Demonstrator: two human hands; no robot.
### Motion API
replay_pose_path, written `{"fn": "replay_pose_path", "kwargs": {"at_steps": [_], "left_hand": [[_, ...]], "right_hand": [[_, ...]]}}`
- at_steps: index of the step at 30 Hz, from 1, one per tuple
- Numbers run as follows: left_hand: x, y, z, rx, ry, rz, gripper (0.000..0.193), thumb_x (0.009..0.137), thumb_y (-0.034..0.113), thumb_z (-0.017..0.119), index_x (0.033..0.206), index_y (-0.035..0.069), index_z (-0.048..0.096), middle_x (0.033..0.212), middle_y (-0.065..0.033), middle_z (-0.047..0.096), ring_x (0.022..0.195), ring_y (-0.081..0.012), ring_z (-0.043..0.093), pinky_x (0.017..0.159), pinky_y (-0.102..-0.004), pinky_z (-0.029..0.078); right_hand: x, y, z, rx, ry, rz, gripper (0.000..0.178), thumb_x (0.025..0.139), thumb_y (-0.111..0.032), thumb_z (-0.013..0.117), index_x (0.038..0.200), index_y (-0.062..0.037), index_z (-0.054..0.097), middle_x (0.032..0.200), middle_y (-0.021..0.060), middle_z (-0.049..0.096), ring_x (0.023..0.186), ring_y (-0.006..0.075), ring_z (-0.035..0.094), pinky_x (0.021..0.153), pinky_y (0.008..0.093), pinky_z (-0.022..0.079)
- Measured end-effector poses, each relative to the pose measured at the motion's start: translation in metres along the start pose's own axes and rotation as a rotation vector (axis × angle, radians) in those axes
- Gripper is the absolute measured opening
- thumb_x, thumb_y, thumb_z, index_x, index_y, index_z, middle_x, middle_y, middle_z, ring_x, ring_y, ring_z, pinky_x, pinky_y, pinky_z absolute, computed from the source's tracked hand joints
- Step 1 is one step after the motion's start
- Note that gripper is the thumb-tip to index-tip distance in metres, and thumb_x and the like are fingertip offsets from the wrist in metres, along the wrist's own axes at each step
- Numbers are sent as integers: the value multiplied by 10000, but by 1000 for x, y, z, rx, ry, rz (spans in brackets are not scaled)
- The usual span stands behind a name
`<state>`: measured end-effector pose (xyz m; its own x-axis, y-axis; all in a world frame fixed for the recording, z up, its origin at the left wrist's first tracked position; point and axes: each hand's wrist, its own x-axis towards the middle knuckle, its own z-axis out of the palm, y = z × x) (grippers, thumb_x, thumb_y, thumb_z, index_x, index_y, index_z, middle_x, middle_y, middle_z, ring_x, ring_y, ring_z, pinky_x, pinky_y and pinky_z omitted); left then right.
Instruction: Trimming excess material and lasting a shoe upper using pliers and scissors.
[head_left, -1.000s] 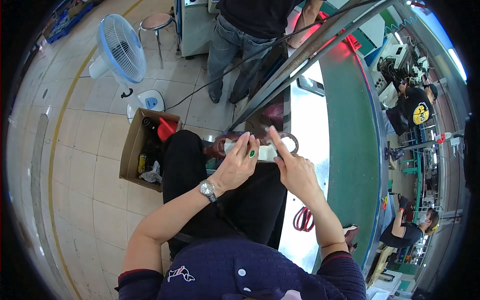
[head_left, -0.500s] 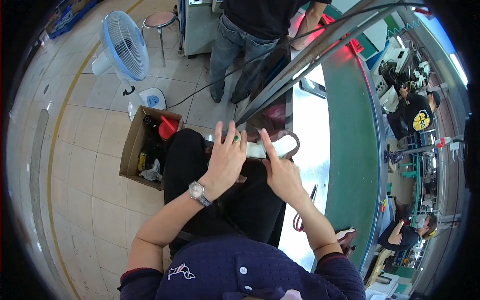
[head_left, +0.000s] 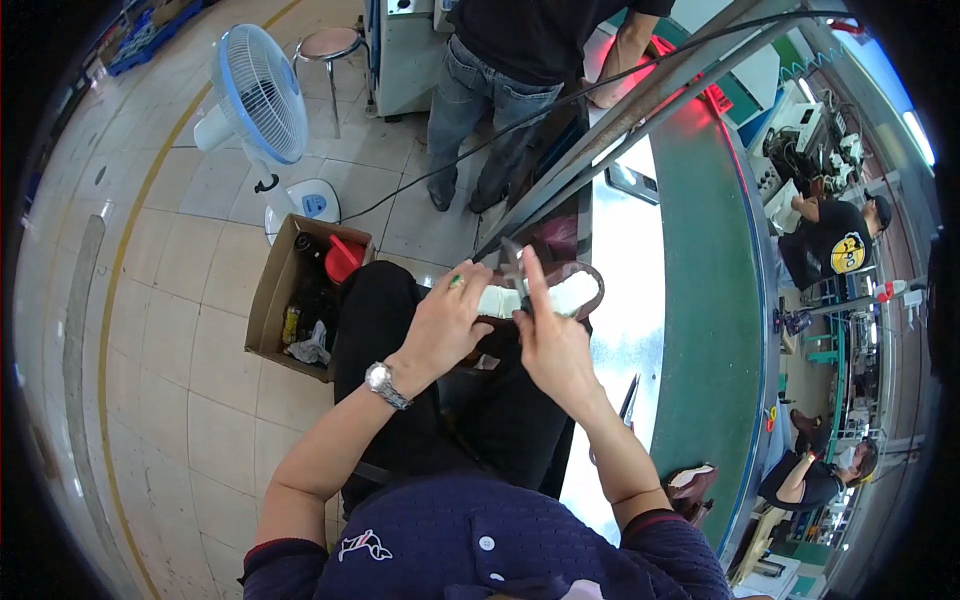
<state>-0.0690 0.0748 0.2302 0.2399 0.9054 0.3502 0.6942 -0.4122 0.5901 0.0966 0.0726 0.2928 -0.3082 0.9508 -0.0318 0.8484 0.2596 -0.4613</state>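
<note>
A brown shoe part with a white underside point(head_left: 575, 294) lies across my lap, its rounded end pointing right. My left hand point(head_left: 440, 318), with a watch at the wrist and a green-stoned ring, is closed round the shoe part's left end. In my right hand point(head_left: 556, 345) is a slim blade tool point(head_left: 515, 262), flat and grey at the top with a dark lower part. My right index finger stretches along the tool, over the white underside. The covered left end of the shoe part cannot be made out.
Left of my knees stands a cardboard box point(head_left: 262, 318) with a red item inside, near a fan point(head_left: 258, 95). At right, a metal-topped bench point(head_left: 625, 300) carries a phone point(head_left: 632, 184), scissors point(head_left: 629, 400) and another brown shoe part point(head_left: 690, 488). A slanting metal bar point(head_left: 600, 140) and a standing person point(head_left: 500, 90) are ahead.
My left hand's spread fingers have bent and closed on the shoe part. My right hand has shifted slightly left and down, and the blade tool shows more plainly.
</note>
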Motion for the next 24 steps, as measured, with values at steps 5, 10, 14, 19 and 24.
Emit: {"fn": "replay_pose_path", "kwargs": {"at_steps": [5,10,14,19,24], "left_hand": [[-1,-12,-7,-282,-56,-146,868,633,169,835,1350,17,369,1168,-153,614,1054,-324,597,888,-365,481],[2,-16,-9,-296,-78,-110,899,627,164,833,1372,22,349,1173,-154,617,1030,-339,603,872,-372,486],[10,-30,-21,-352,-272,-41,963,647,190,824,1435,58,286,1269,-157,574,1104,-315,578,918,-365,468],[-1,-48,-21,-514,-229,53,1081,655,210,834,1499,88,169,1414,-179,434,1248,-274,478,1022,-366,395],[-70,-13,-31,-1068,-225,-548,1120,684,291,862,1481,-2,132,1486,-194,203,1288,-274,412,982,-390,453]], "right_hand": [[0,-1,4,-48,-42,-46,778,879,-63,542,1510,-190,105,614,244,594,586,433,606,578,498,479],[1,-2,6,-35,-32,-17,774,884,-77,541,1510,-223,109,623,244,602,602,445,607,602,515,476],[-5,17,-20,33,-105,-19,763,893,-80,544,1509,-210,114,663,203,636,618,377,646,674,461,503],[-7,52,-34,-59,-10,205,603,915,-121,511,1449,-74,235,822,292,630,728,471,618,675,525,480],[-49,28,-41,151,-363,239,556,930,-134,524,1432,-51,298,849,215,671,650,331,666,659,397,522]]}}
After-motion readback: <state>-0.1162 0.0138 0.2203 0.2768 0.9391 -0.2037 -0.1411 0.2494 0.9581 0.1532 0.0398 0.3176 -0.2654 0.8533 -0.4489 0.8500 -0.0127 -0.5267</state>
